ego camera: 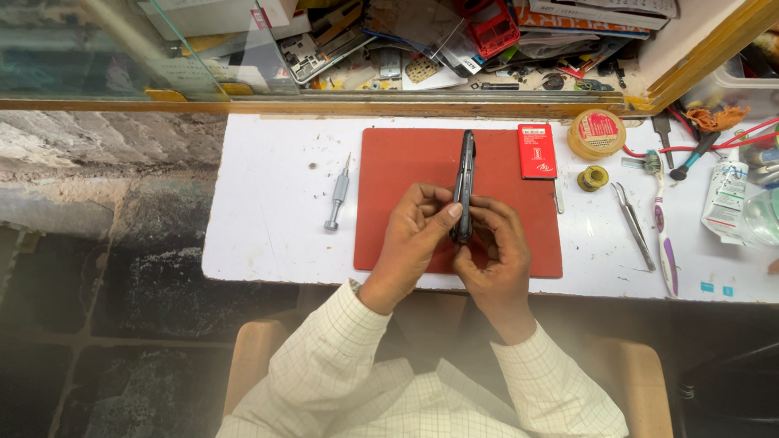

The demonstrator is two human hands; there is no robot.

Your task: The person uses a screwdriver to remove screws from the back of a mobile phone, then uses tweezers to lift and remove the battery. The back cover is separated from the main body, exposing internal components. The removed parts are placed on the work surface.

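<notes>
Left hand (412,238) and right hand (494,251) gripped dark phone (465,183), held edge-up over red mat (410,158). Screwdriver (338,196) lay left; tweezers (633,225) right.

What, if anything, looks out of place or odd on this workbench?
Little stands out. Both hands, left and right, hold a dark phone on edge above the red mat. Small dark specks dot the white table near the screwdriver. The shelf behind the glass is heavily cluttered.
</notes>
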